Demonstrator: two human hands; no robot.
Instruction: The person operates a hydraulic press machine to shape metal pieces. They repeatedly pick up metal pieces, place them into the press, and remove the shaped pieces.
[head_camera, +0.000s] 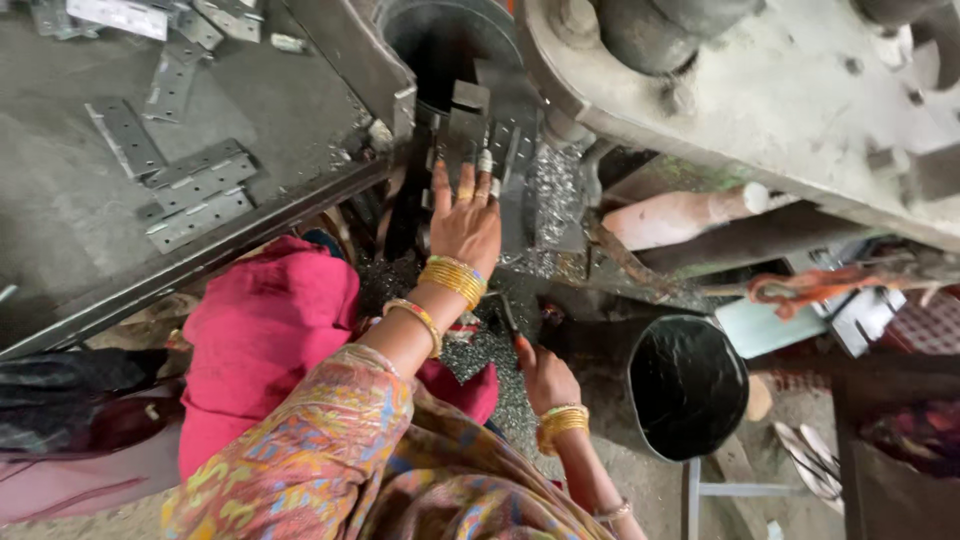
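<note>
- Closest to the camera is the patterned sleeve (330, 450) of the person's left arm, running up to a stack of gold bangles (453, 278) at the wrist.
- The left hand (465, 220) is stretched out flat, fingers spread, resting on a punched metal plate (490, 150) that sits in the press (760, 90), right under the dark round opening (440, 45). It's pressing down or steadying, not gripping.
- The right hand (545, 378) is lower down, loosely curled, with what looks like a thin dark rod (507, 318) poking up from it. Can't really tell if it's gripping that or just touching it.
- The hands are well apart, one up at the machine and one down near the lap.
- As for progress, I'd say it's mid-run. A bunch of hinge-like plates (195, 195) with holes already lie on the bench (60, 200) to the left, more in the top corner, so plenty seems done.
- Shiny metal chips (550, 195) are piled beside the plate and spill down over the lap, which fits a lot of punching.
- The plate under the left hand looks like the current piece. I can't see a stock of blanks, so no idea how many are left.
- A black bucket (688, 385) sits on the floor to the right. Its contents aren't visible.
- Pink cloth (260, 330) covers the knee.
</note>
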